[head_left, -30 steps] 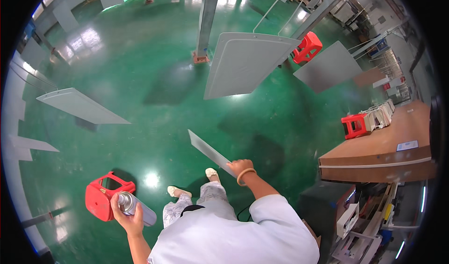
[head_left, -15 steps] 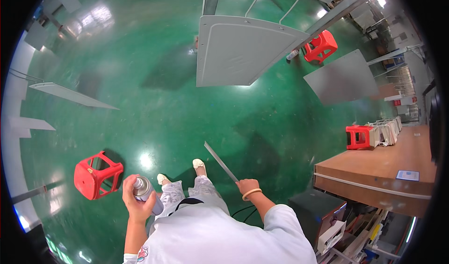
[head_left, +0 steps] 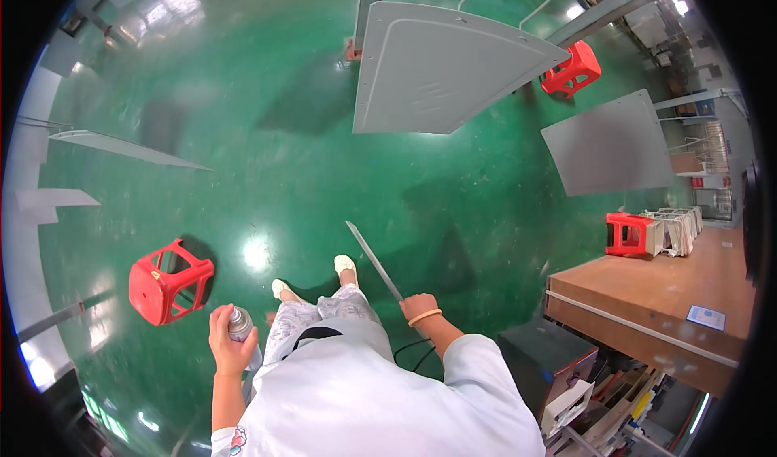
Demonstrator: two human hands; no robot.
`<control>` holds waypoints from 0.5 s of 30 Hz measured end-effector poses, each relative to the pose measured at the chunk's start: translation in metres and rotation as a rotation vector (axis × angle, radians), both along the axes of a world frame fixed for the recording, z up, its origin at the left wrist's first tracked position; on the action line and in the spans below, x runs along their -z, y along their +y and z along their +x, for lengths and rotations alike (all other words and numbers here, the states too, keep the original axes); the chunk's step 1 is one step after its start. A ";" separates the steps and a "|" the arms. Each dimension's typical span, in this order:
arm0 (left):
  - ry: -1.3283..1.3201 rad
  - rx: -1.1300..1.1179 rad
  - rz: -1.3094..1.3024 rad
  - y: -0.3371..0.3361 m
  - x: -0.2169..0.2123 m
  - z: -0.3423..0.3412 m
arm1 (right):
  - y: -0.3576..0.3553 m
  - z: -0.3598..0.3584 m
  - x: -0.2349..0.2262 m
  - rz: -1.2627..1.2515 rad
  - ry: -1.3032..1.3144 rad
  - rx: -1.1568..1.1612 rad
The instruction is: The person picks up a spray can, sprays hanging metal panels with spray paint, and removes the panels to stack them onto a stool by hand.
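Person standing on a green floor point(head_left: 267, 125) with a panel and a can.
Right hand point(head_left: 418, 306) is closed on the edge of a thin grey panel point(head_left: 374, 259) angled toward the floor; left hand point(head_left: 229, 345) is wrapped round a spray can point(head_left: 239, 325) near a red stool point(head_left: 168, 281).
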State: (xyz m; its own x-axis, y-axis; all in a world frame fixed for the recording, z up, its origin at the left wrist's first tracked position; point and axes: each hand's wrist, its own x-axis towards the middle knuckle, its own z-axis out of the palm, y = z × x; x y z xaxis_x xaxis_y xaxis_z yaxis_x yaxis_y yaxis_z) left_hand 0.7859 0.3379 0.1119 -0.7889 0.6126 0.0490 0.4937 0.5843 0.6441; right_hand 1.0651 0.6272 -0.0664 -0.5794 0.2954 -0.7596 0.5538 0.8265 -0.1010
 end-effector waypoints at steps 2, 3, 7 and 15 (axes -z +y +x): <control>0.016 -0.061 -0.075 -0.018 0.014 0.004 | 0.002 -0.006 -0.002 0.007 0.000 -0.014; 0.028 -0.095 -0.095 -0.028 0.021 0.006 | 0.003 -0.009 -0.003 0.002 -0.002 -0.025; -0.052 -0.338 -0.165 -0.074 0.042 0.017 | 0.011 -0.023 0.008 0.006 0.039 -0.092; -0.232 -0.687 -0.270 -0.152 0.079 0.032 | 0.003 -0.068 -0.001 0.062 -0.016 -0.276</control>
State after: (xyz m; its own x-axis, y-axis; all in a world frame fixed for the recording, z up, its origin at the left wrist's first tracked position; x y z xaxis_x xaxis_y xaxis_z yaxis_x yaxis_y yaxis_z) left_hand 0.8180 0.1855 0.0332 -0.9681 -0.0513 -0.2452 -0.1669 0.8622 0.4783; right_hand 0.9971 0.6300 -0.0657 -0.6324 0.1745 -0.7547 0.3078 0.9507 -0.0382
